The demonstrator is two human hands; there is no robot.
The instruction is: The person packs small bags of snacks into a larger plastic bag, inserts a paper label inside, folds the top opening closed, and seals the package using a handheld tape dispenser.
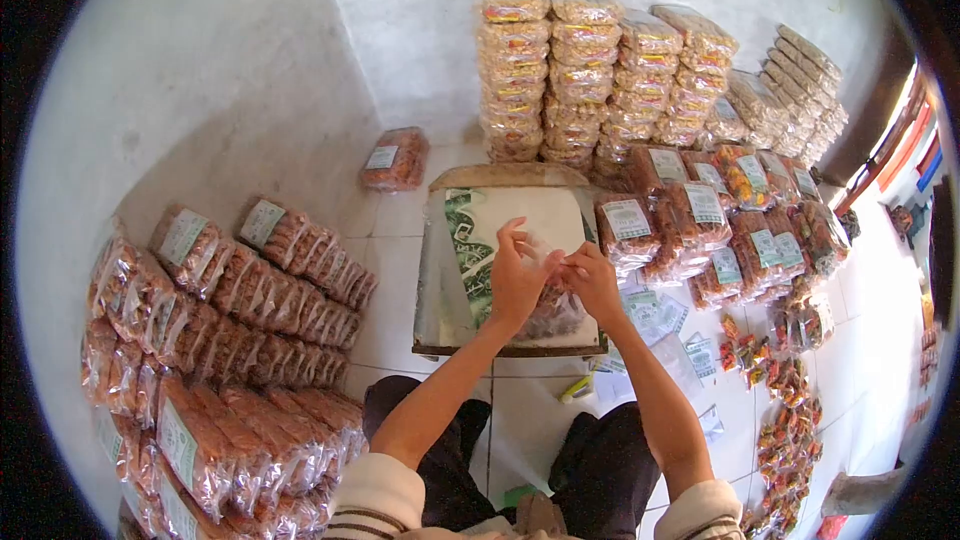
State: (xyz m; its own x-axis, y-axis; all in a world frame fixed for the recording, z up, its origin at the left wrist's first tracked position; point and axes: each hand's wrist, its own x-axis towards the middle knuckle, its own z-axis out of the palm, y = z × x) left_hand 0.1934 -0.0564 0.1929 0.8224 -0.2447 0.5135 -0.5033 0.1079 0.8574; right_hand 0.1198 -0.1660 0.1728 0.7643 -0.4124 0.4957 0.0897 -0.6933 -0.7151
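A small wooden table point(510, 176) stands in front of me, with a white and green patterned sheet point(468, 240) on its top. Near its front edge is a clear plastic bag point(550, 320) with brownish contents, partly hidden by my hands. My left hand point(516, 278) is at the bag's upper end, thumb and fingertips closing on the plastic while one finger is raised. From the other side, my right hand point(592, 285) pinches the same gathered plastic, its fingers curled. The fingertips of both hands nearly meet.
Stacked brown snack packs point(220, 440) fill the floor at left. One labelled pack point(394, 160) lies by the wall. Tall stacks of pale packs point(515, 70) and labelled packs point(700, 205) stand behind and right. Paper labels point(655, 315) and a yellow-green cutter-like tool point(577, 389) lie on the tiles.
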